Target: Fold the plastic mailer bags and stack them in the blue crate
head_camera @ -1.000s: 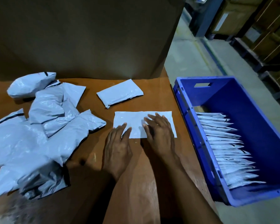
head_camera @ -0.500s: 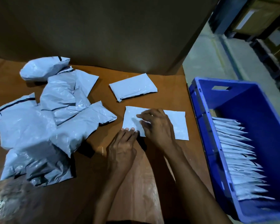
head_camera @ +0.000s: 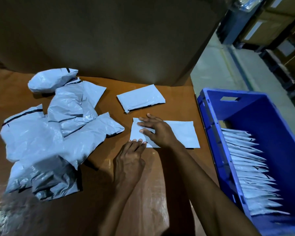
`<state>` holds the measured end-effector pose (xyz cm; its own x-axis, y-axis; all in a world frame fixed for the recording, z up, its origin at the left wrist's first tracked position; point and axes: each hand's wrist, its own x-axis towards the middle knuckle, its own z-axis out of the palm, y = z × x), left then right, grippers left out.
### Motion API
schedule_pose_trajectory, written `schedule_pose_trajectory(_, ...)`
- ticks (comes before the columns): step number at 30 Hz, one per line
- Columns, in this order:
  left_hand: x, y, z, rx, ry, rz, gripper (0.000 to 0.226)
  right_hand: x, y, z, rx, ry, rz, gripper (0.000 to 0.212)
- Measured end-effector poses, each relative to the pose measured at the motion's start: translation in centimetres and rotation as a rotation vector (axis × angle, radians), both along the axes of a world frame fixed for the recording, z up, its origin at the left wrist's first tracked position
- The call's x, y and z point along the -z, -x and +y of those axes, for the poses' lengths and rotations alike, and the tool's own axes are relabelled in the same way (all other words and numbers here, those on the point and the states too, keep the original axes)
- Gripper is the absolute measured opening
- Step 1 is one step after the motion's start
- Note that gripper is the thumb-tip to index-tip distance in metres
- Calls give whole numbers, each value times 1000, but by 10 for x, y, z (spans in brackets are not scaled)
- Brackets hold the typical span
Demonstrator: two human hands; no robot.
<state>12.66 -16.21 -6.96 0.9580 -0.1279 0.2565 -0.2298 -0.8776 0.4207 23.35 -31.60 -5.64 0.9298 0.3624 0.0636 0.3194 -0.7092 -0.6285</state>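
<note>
A folded white mailer bag (head_camera: pixel 182 135) lies flat on the brown table (head_camera: pixel 160 176). My right hand (head_camera: pixel 156 131) lies over its left half with fingers spread and pressing. The fingertips of my left hand (head_camera: pixel 129 161) touch the bag's near left edge. Just behind it sits another folded mailer bag (head_camera: pixel 140 98). A heap of loose grey mailer bags (head_camera: pixel 49 133) covers the left of the table. The blue crate (head_camera: pixel 266 133) stands to the right and holds a row of several folded bags (head_camera: pixel 250 169).
A tall cardboard wall (head_camera: pixel 109 36) stands along the table's far edge. Beyond the crate runs a concrete floor (head_camera: pixel 216 65) with stacked cartons on racks (head_camera: pixel 279 31) at the far right.
My right hand has slid left across the folded bag and spread its fingers. My left hand has drawn back so only its fingertips meet the bag's near edge.
</note>
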Motion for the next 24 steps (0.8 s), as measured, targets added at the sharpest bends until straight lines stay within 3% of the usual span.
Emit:
schedule_pose_trajectory(3,3,-2,4,13,8,6,64,-15,11,-13,173,-191,21,36)
schedule_pose_trajectory(7,-2,-18,-5,25,97,-59,43,-12,39,-42,438,-74,-203,44)
schedule_pose_trajectory(12,4,-61,-22,197,-85,-16,65,2,70,-57,382,24,-120,55)
schedule_pose_trajectory(15,19,-70,-27,177,-228,-5,77,7,70,-53,364,107,-141,55)
schedule_pose_trajectory(20,26,-71,-29,184,-214,9,71,7,69,-50,398,365,-106,59)
schedule_pose_trajectory(24,28,-73,-30,184,-210,10,69,11,65,-47,464,412,-78,60)
